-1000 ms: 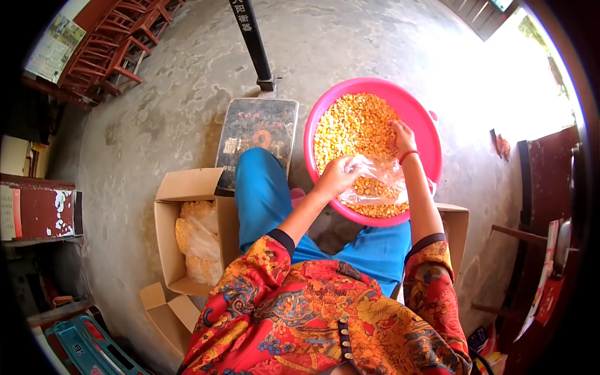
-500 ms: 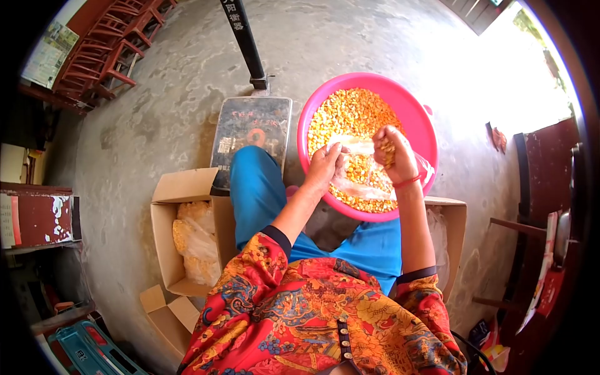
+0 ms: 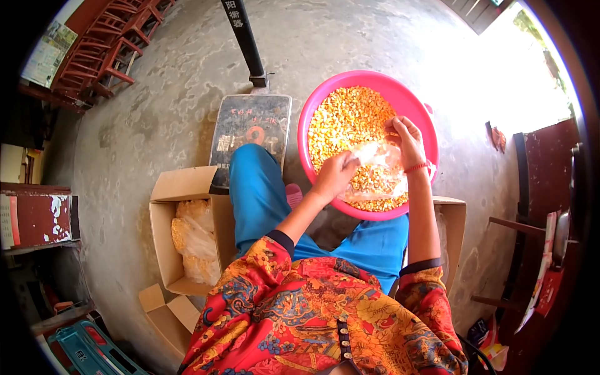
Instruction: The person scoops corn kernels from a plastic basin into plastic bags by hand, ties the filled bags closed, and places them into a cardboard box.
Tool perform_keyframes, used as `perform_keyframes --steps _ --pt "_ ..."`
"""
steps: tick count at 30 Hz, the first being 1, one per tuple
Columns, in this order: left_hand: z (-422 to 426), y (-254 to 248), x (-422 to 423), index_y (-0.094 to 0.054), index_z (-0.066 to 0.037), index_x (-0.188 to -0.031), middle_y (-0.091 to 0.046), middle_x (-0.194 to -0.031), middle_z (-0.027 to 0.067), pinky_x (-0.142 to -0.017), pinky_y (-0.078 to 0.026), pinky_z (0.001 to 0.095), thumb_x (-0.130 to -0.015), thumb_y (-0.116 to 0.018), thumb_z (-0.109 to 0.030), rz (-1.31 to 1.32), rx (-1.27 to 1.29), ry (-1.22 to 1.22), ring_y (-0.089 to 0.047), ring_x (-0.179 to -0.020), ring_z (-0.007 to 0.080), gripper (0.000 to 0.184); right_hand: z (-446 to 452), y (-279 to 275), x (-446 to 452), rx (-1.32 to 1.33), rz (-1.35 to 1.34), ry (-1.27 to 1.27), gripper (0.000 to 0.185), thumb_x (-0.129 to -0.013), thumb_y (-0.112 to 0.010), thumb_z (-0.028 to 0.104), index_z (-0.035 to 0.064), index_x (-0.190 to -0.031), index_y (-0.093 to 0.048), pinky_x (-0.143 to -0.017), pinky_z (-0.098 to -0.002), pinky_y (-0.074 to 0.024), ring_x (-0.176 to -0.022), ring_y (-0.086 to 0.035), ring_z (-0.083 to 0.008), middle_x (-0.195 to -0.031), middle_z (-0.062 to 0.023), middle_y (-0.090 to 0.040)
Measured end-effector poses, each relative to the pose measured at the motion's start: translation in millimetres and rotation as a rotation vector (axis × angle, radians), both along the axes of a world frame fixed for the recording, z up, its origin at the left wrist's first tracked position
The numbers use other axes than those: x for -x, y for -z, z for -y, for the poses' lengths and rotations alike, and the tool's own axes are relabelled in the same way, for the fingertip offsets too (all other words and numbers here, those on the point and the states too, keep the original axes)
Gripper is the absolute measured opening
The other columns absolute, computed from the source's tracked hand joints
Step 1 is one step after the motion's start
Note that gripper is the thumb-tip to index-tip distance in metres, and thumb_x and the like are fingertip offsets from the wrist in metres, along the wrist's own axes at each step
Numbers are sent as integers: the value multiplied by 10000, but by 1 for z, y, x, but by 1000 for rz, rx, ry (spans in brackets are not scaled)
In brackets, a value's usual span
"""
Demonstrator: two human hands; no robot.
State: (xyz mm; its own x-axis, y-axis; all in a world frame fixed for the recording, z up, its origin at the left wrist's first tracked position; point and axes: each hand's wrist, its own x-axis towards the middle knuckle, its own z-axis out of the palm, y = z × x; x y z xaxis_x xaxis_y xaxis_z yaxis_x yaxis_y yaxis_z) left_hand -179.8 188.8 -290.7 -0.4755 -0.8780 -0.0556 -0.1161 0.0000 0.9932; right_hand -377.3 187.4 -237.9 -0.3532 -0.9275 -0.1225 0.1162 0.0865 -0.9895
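Observation:
A clear plastic bag (image 3: 372, 178) with corn kernels in it lies over the pink basin (image 3: 420, 103), which holds loose yellow corn kernels (image 3: 347, 115). My left hand (image 3: 336, 176) is closed on the bag's left edge, thumb and fingers pinched together. At the bag's right side, above the kernels, my right hand (image 3: 407, 142) has its fingers curled inward. What lies inside those fingers is hidden, and I cannot tell whether they touch the bag. A red band circles the right wrist.
A platform scale (image 3: 251, 128) with a black post stands left of the basin. An open cardboard box (image 3: 164, 234) with filled plastic bags is by my left leg, and another box (image 3: 455, 228) by my right. Red wooden chairs (image 3: 106, 53) line the far left.
My right hand, earlier a fist with kernels showing, has moved slightly right and its fingers have shifted. My left hand has moved a little right and down with the bag's edge.

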Motion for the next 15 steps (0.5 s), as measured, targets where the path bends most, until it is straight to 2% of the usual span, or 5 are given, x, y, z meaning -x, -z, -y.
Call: perform_keyframes --steps 1,5,7,8,15 --pt "-3 0 1 -578 22 -868 -598 -675 152 -540 -438 376 -845 -569 -225 113 218 -25 -580 -588 299 249 7 11 12 -42 -59 55 158 -890 -512 153 44 -905 -626 -672 -236 -483 -785 -580 -93 -861 -26 -635" --pt "-4 -11 -2 -574 26 -941 -603 -769 223 -587 -454 396 -827 -579 -175 62 112 -1 -601 -685 356 230 25 90 62 -120 -414 119 207 -860 -530 175 42 -999 -606 -739 -278 -481 -843 -598 -167 -893 -75 -641" --pt "-1 -11 -3 -572 32 -949 -599 -768 234 -586 -459 391 -827 -574 -152 99 92 16 -604 -687 355 220 27 107 67 -343 -835 196 306 -811 -557 200 82 -1092 -571 -810 -346 -462 -926 -584 -271 -979 -145 -614" --pt "-1 -8 -2 -570 35 -947 -597 -762 235 -581 -457 390 -828 -569 -145 62 111 -8 -604 -682 354 215 27 105 59 -269 -995 208 350 -782 -563 227 128 -1118 -553 -856 -408 -433 -990 -543 -344 -1064 -195 -563" --pt "-1 -8 -1 -567 47 -1015 -611 -814 242 -631 -481 380 -831 -552 -119 52 158 -39 -620 -751 351 248 39 84 -2 -177 -1263 18 287 -820 -533 268 122 -1066 -551 -796 -445 -447 -958 -547 -347 -1055 -180 -538"
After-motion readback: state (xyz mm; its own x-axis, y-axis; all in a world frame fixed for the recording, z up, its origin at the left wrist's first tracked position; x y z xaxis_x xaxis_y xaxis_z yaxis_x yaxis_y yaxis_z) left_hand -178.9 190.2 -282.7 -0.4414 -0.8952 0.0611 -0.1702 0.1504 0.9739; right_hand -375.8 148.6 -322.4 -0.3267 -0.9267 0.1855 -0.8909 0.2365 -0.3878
